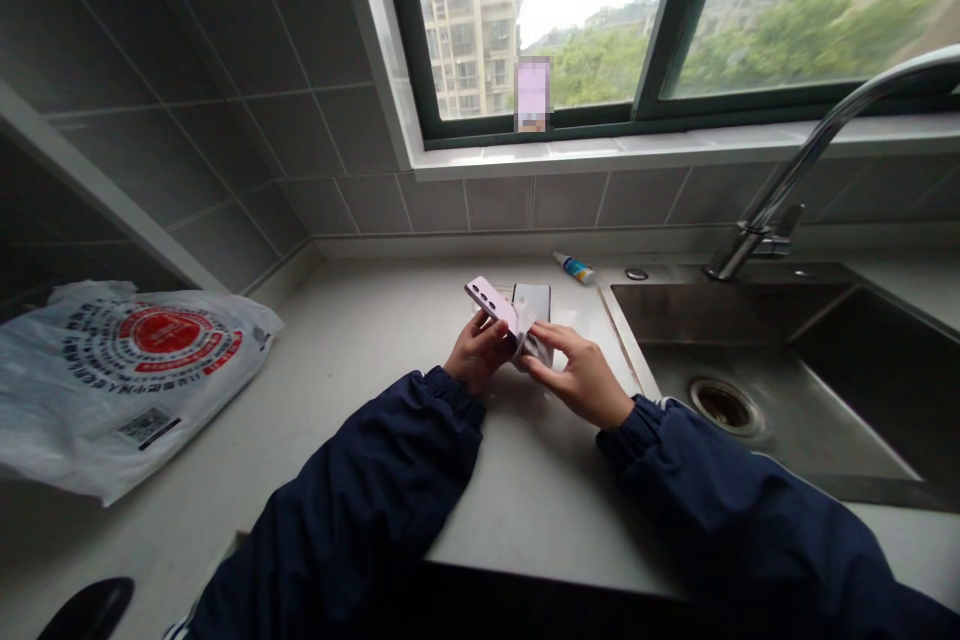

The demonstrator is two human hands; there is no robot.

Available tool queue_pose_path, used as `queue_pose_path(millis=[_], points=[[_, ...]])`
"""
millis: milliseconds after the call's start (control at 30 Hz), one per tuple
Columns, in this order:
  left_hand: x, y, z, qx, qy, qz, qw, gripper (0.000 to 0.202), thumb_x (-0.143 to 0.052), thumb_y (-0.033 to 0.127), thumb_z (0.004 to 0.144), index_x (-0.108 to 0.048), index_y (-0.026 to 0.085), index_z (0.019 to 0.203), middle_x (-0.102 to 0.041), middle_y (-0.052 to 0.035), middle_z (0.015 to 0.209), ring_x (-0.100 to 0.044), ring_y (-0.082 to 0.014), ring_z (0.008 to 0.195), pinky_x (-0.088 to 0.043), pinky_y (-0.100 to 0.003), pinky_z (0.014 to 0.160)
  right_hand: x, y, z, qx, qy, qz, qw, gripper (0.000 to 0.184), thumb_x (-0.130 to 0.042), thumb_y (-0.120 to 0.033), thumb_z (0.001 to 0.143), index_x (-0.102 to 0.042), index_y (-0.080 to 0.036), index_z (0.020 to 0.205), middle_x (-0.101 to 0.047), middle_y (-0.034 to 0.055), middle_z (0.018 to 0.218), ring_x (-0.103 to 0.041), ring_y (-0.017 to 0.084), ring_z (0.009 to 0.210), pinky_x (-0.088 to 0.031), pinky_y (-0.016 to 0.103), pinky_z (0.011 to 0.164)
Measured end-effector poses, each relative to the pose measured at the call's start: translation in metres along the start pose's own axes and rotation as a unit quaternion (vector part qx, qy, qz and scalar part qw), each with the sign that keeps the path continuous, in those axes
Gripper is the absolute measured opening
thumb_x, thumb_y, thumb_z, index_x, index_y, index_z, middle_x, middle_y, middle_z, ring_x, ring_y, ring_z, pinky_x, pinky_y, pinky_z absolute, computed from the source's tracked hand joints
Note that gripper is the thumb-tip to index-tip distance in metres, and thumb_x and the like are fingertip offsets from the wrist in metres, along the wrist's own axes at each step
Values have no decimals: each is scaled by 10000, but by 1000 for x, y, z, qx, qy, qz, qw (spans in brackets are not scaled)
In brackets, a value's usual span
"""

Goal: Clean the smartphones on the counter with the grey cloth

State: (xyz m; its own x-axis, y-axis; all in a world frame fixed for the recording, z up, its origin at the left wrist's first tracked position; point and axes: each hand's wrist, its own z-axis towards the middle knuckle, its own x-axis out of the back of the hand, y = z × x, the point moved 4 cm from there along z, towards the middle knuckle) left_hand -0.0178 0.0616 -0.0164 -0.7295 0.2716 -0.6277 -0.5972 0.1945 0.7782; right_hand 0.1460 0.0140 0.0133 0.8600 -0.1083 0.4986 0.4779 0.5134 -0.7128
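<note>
My left hand is closed around a pale pink smartphone, tilted with its back and row of camera lenses facing up. In my right hand is a light greyish cloth, pinched between thumb and fingers and pressed against the phone's lower end. Part of the phone is hidden under the cloth and my fingers. Just behind the cloth a second flat, pale rectangular thing with a dark edge lies on the counter, partly covered; it looks like another phone.
On the white counter, a small white-and-blue tube lies near the back wall. To the right is a steel sink with a chrome faucet. A white plastic bag rests at the left. A window is ahead.
</note>
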Motion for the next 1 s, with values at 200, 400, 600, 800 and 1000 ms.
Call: queue_pose_path(millis=[200, 400, 600, 800, 1000], points=[[5, 15, 4, -5, 76, -43, 996, 544, -919, 511, 693, -703, 187, 1072, -749, -88, 1109, -737, -286, 1045, -587, -403, 920, 2, -9, -4, 36, 15, 10, 999, 359, -583, -160, 876, -802, -271, 1138, -808, 66, 1176, -746, 280, 1131, -578, 443, 1033], [18, 23, 10, 3, 128, -83, 988, 583, -910, 578, 670, -636, 178, 993, -678, -30, 886, -714, -189, 750, -601, -337, 684, 6, -9, -5, 15, 69, 14, 997, 246, -607, -218, 874, -801, -225, 1025, -825, 82, 988, -774, 255, 869, -614, 390, 845], [27, 22, 14, 22, 187, -58, 980, 602, -939, 568, 642, -565, 202, 940, -623, 22, 801, -582, -96, 529, -458, -232, 459, 3, -5, -4, 14, 54, 41, 998, 232, -608, -216, 897, -790, -223, 1040, -815, 68, 980, -765, 242, 865, -611, 390, 829], [26, 26, 16, -25, 179, -30, 983, 676, -909, 588, 694, -648, 158, 1145, -728, -70, 896, -717, -202, 792, -600, -336, 799, 6, -4, -3, -12, 89, 57, 994, 192, -639, -286, 886, -784, -218, 991, -813, 63, 937, -758, 250, 839, -631, 408, 820], [28, 29, 13, 3, 184, -23, 983, 489, -739, 528, 869, -669, 178, 1204, -754, -92, 950, -741, -237, 841, -625, -399, 818, 16, -5, -3, -66, 152, 121, 979, 212, -657, -415, 903, -708, -215, 954, -772, 57, 868, -729, 237, 773, -623, 378, 713]])
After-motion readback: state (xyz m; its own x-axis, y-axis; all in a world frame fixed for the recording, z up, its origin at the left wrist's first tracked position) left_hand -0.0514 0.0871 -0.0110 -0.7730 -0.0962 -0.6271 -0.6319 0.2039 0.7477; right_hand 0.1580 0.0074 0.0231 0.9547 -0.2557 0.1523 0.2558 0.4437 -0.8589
